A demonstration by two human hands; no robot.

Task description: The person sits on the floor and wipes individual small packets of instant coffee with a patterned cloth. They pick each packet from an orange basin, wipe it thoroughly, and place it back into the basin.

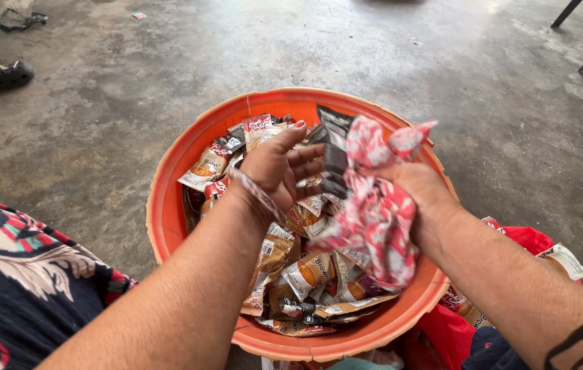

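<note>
Cloth [377, 212] upright in hands [346, 178]

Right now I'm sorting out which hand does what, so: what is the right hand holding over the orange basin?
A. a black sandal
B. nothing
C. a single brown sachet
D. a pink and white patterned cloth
D: the right hand grips a crumpled pink and white cloth above the orange basin of sachets, while the left hand is spread open beside it.
</note>
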